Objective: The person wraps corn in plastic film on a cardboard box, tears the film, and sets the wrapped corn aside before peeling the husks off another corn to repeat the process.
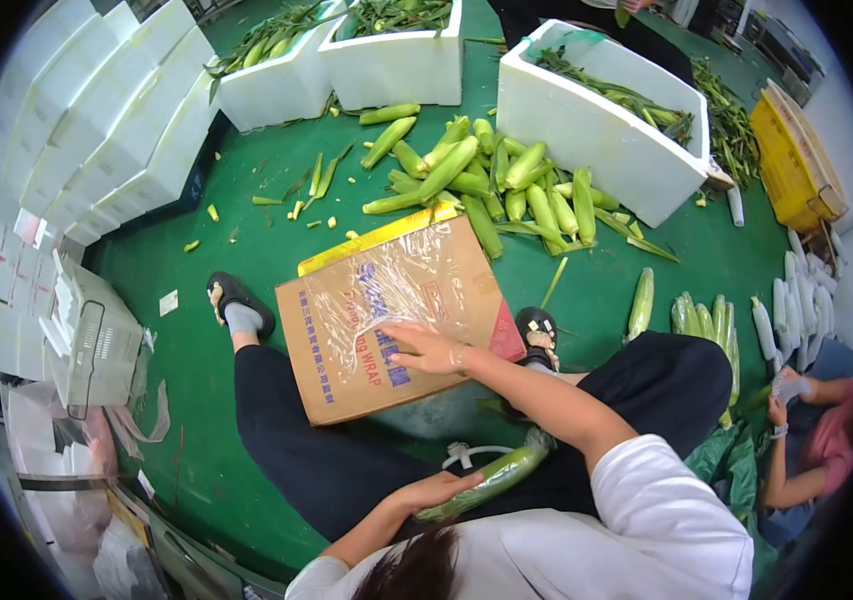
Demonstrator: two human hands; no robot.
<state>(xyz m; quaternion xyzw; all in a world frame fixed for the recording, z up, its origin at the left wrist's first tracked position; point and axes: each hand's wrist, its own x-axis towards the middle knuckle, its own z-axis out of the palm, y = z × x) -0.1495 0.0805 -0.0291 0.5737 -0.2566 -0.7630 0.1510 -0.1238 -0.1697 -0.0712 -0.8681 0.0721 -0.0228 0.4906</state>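
A cardboard box (327,370) with printed lettering lies between my legs, and clear plastic wrap (357,300) covers part of its top. My right hand (427,348) rests over the wrap with its fingers stretched out. Down at my lap, my left hand (435,492) is closed around a green ear of corn (497,480) that looks glossy, as if covered in film. A small white plastic piece (462,455) is beside this ear. Just beyond the box sits a heap of husked-down green corn ears (457,165).
White foam boxes (597,120) holding corn leaves stand at the back. More foam boxes (107,120) are stacked at left. Wrapped ears (707,320) lie by my right knee. A yellow crate (797,150) stands far right, and a co-worker (812,440) sits nearby.
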